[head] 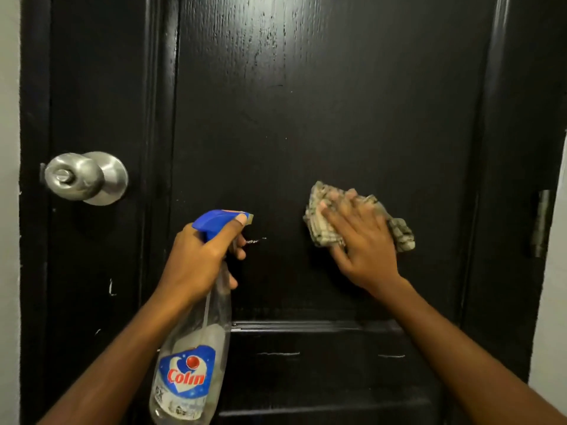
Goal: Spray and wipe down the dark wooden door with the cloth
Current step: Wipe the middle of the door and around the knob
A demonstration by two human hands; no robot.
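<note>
The dark wooden door point(306, 102) fills the view, glossy black with a recessed centre panel. My right hand point(365, 246) presses a crumpled grey-beige cloth point(322, 222) flat against the panel, right of centre. My left hand point(199, 259) grips the neck of a clear spray bottle point(193, 363) with a blue trigger head point(217, 222) and a "Colin" label. A finger lies along the top of the head, and the nozzle points at the door. A small wet streak point(256, 240) shows just past the nozzle.
A round silver door knob point(82, 177) sticks out at the left stile. A metal hinge point(541, 223) sits on the right edge. Pale wall borders both sides. A horizontal moulding point(306, 326) divides the upper panel from a lower one with thin white scratches.
</note>
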